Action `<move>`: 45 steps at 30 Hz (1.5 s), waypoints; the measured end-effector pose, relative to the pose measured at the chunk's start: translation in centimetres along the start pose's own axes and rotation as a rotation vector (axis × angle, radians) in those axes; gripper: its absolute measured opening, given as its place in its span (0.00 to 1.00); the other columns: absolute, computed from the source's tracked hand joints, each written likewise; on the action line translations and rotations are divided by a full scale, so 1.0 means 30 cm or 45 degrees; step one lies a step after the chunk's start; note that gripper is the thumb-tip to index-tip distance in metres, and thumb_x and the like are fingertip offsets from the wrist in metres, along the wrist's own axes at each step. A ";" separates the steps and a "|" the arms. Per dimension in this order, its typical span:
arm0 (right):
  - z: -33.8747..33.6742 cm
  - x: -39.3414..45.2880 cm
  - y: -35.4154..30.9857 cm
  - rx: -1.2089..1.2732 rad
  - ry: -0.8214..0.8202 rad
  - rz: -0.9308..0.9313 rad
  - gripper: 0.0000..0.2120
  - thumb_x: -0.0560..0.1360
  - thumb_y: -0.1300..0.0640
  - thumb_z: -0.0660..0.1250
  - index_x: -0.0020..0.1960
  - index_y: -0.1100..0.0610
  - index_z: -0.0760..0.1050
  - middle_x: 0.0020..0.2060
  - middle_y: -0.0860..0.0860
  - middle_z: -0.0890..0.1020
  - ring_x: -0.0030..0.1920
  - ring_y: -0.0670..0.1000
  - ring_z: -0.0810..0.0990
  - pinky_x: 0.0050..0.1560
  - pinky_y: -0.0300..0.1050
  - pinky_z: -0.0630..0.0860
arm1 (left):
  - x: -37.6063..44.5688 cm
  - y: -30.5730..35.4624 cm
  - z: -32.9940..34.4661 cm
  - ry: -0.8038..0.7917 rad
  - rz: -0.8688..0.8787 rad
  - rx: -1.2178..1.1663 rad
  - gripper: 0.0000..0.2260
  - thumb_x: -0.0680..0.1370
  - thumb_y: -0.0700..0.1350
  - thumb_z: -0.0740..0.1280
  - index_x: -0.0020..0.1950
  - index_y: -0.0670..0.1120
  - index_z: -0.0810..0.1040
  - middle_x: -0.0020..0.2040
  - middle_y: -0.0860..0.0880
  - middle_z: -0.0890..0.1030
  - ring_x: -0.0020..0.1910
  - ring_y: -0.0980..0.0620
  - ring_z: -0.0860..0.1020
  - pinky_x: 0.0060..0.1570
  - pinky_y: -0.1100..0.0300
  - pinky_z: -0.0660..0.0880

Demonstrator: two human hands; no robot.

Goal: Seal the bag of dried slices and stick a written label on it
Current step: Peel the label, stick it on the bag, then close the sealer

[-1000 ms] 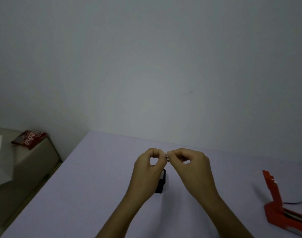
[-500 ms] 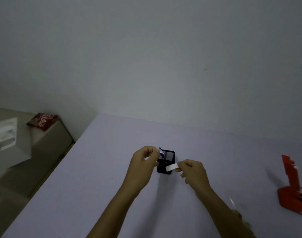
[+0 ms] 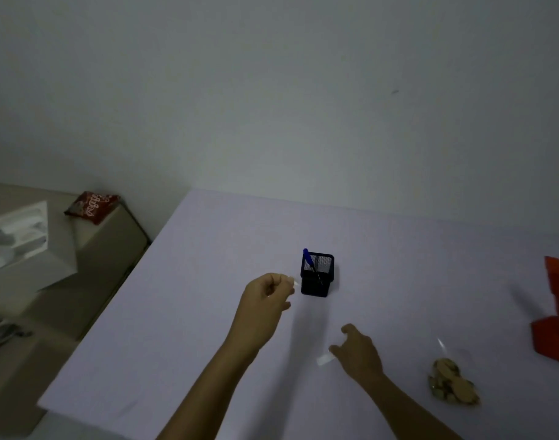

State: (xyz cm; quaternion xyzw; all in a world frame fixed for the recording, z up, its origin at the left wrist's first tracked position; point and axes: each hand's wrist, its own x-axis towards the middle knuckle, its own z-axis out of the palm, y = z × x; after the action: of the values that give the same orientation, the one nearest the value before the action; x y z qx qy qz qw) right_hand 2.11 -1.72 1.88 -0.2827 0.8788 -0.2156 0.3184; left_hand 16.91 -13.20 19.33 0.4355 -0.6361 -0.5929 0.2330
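Note:
A clear bag of dried slices (image 3: 452,381) lies on the pale table (image 3: 192,312), to the right of my right hand. My right hand (image 3: 357,350) hovers low over the table and pinches a small white label (image 3: 324,360) at its fingertips. My left hand (image 3: 267,295) is held higher, just left of a black mesh pen holder (image 3: 318,277), and pinches a small white strip (image 3: 295,282) between thumb and forefinger. A blue pen (image 3: 307,258) stands in the holder.
A red heat sealer (image 3: 554,319) stands open at the table's right edge. Left of the table is a lower beige surface with a white box (image 3: 24,239) and a red snack packet (image 3: 92,203). A bare wall rises behind the table.
My hands have parted: the right one carried the label down and toward me, while the left stayed by the pen holder with the small strip. The view tilted down, bringing the bag in.

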 end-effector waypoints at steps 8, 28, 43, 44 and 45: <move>-0.251 -0.197 -0.291 0.505 0.455 -0.685 0.19 0.72 0.56 0.73 0.61 0.48 0.75 0.49 0.41 0.80 0.43 0.43 0.78 0.40 0.28 0.74 | 0.021 -0.024 0.079 -0.033 0.072 0.106 0.10 0.80 0.45 0.63 0.44 0.43 0.80 0.42 0.49 0.82 0.46 0.49 0.80 0.52 0.53 0.79; -0.474 -0.256 0.158 0.830 0.506 -0.021 0.03 0.74 0.61 0.69 0.44 0.54 0.80 0.36 0.50 0.84 0.38 0.48 0.84 0.32 0.42 0.81 | 0.045 -0.129 0.557 -0.617 0.151 0.275 0.05 0.76 0.46 0.69 0.50 0.49 0.79 0.48 0.54 0.81 0.46 0.58 0.79 0.42 0.72 0.73; -0.527 0.080 0.575 0.709 0.293 0.374 0.02 0.72 0.59 0.70 0.43 0.54 0.82 0.37 0.47 0.83 0.36 0.43 0.81 0.35 0.30 0.75 | 0.219 -0.387 0.990 -0.604 -0.155 0.549 0.04 0.74 0.42 0.71 0.48 0.46 0.82 0.41 0.51 0.82 0.39 0.58 0.78 0.35 0.76 0.71; -0.522 0.109 0.588 0.700 0.280 0.373 0.02 0.72 0.59 0.70 0.43 0.54 0.82 0.36 0.46 0.83 0.37 0.43 0.81 0.36 0.30 0.74 | 0.233 -0.402 1.006 -0.587 -0.159 0.577 0.04 0.74 0.42 0.70 0.48 0.46 0.82 0.42 0.51 0.83 0.40 0.58 0.78 0.36 0.77 0.71; -0.516 0.136 0.600 0.692 0.265 0.376 0.02 0.72 0.59 0.70 0.43 0.54 0.82 0.36 0.46 0.83 0.37 0.44 0.81 0.38 0.33 0.75 | 0.245 -0.414 1.018 -0.569 -0.163 0.597 0.03 0.75 0.42 0.70 0.48 0.45 0.82 0.43 0.51 0.83 0.41 0.57 0.79 0.37 0.78 0.71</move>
State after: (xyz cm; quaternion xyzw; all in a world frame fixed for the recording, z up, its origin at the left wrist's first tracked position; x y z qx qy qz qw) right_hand -17.51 12.21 0.95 -0.0333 0.8483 -0.4216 0.3185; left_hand -8.24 -1.45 0.05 0.3755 -0.7619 -0.5246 -0.0567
